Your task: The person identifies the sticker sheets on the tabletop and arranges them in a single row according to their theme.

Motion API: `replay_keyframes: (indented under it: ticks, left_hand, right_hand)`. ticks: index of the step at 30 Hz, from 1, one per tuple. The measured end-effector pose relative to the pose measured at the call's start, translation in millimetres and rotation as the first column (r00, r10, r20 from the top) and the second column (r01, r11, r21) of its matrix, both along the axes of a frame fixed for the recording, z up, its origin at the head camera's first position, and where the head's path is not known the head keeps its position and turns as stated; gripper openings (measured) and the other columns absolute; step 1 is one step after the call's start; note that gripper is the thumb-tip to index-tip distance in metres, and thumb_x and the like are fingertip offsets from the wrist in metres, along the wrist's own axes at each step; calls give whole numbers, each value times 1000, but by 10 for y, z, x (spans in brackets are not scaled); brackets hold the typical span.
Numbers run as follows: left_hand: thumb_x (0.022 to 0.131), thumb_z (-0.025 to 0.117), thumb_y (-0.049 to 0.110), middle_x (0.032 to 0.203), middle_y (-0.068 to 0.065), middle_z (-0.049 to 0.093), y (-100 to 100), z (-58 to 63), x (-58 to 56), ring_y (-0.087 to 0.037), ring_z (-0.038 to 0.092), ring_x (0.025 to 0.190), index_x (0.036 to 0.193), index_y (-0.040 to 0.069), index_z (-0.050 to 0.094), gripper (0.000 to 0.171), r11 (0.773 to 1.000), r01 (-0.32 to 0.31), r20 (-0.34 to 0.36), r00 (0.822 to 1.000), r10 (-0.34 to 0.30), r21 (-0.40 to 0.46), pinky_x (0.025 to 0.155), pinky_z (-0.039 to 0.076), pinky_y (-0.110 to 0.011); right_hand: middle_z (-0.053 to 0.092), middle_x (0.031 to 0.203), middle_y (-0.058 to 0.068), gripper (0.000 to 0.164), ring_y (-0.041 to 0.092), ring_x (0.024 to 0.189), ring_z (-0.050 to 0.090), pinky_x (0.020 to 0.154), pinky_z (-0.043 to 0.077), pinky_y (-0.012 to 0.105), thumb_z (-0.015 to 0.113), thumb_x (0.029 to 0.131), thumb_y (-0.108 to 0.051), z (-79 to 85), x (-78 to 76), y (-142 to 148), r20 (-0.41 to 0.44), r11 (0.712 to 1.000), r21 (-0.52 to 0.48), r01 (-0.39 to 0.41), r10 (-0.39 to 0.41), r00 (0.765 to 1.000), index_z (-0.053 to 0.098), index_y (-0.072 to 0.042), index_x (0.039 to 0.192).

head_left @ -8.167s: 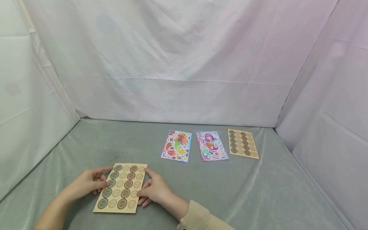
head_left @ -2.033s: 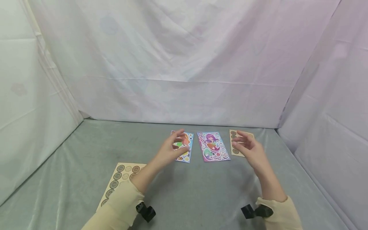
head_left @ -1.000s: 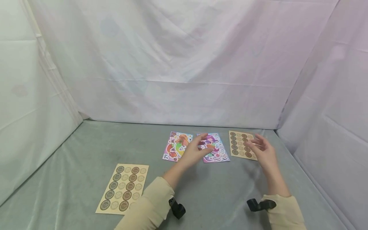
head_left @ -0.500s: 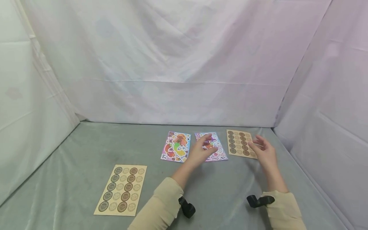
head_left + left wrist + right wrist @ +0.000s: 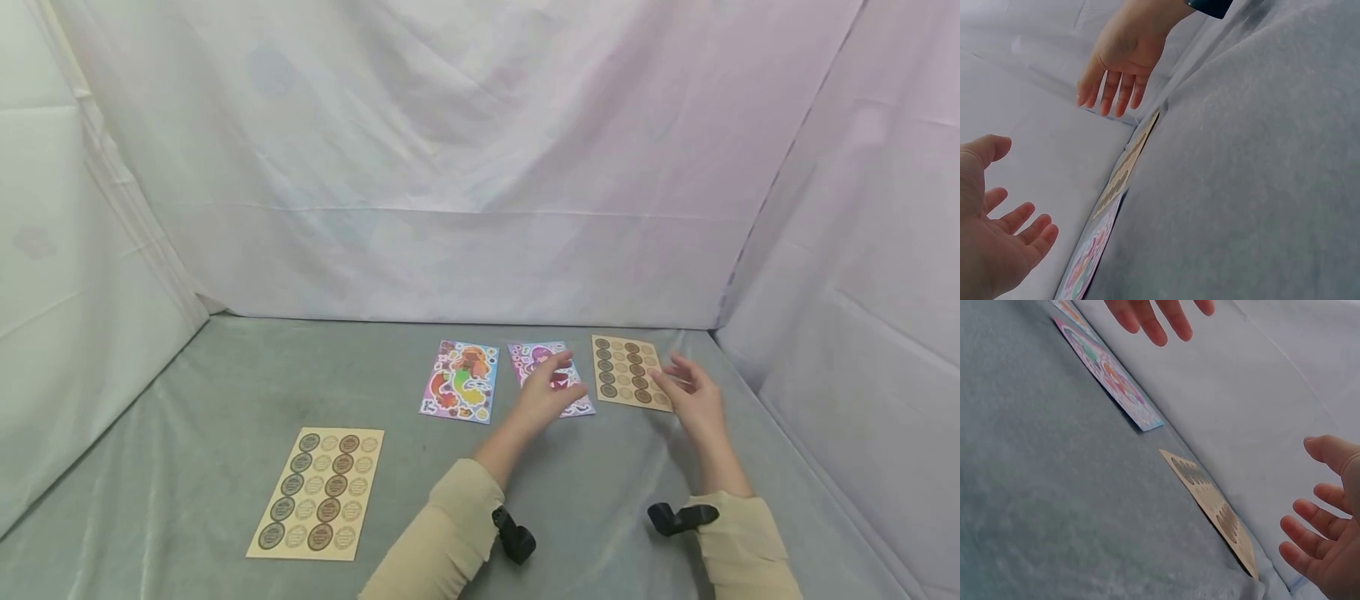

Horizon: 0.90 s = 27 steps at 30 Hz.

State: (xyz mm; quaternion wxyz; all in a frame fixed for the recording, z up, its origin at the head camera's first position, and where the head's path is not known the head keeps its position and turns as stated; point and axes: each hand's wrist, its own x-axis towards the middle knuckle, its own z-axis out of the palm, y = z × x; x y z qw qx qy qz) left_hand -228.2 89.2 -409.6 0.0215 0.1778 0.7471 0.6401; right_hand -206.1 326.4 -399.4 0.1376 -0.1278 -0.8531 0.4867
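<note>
My left hand (image 5: 542, 402) hovers over the sticker sheet with a purple-haired mermaid (image 5: 531, 358), covering part of it in the head view. Its fingers are parted from the thumb and hold nothing. At the right, my right hand (image 5: 696, 403) is raised beside the small kraft sheet of round stickers (image 5: 628, 371), its fingertips overlapping that sheet's right edge in the head view. In the right wrist view a gap shows between this hand's loosely bent fingers (image 5: 1313, 528) and the kraft sheet (image 5: 1210, 503). Nothing is in the right hand.
Left of the purple-haired sheet lies another mermaid sticker sheet (image 5: 459, 382) with an orange-haired figure. A larger-looking kraft sheet of round stickers (image 5: 317, 493) lies at the front left. Grey cloth (image 5: 187, 433) covers the table; white curtains (image 5: 450, 167) hang around it.
Both hands have left the front-left kraft sheet, which stays flat on the table. The left hand has since moved right, from the orange-haired sheet to the purple-haired one; the right hand shifted slightly right.
</note>
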Motion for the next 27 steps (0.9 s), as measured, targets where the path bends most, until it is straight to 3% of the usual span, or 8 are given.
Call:
replay_keyframes:
  ticks: [6, 12, 19, 27]
  left_hand:
    - [86, 70, 19, 131, -13, 56, 150, -22, -38, -28, 55, 115, 138, 9, 50, 56, 1000, -5, 19, 1000, 6, -26, 90, 49, -35]
    - [85, 72, 20, 132, -11, 55, 256, -28, -48, -26, 54, 115, 137, 11, 51, 57, 1000, -8, 56, 998, 9, -13, 83, 52, -32]
    - [86, 71, 23, 130, -4, 57, 349, -101, -54, -25, 53, 117, 138, 15, 51, 56, 999, -28, 135, 990, 31, -22, 89, 49, -37]
    - [86, 71, 25, 128, -1, 57, 402, -166, -64, -22, 54, 117, 136, 18, 53, 54, 999, -44, 178, 983, 48, -25, 90, 49, -38]
  right_hand:
    - [48, 137, 22, 72, 35, 123, 48, 85, 43, 28, 62, 91, -43, -54, -26, 47, 10, 1000, 7, 17, -17, 1000, 37, -4, 146]
    - [48, 137, 22, 65, 36, 122, 49, 79, 43, 21, 62, 93, -33, -130, -60, 96, 4, 1000, 13, 27, -27, 1000, 38, -2, 145]
    - [45, 139, 23, 63, 38, 125, 45, 95, 42, 46, 60, 94, -32, -221, -107, 112, 29, 997, 2, 80, -80, 996, 37, -3, 146]
    - [45, 140, 23, 62, 39, 127, 43, 101, 38, 49, 60, 95, -29, -338, -152, 146, 58, 993, -9, 118, -117, 991, 37, -4, 146]
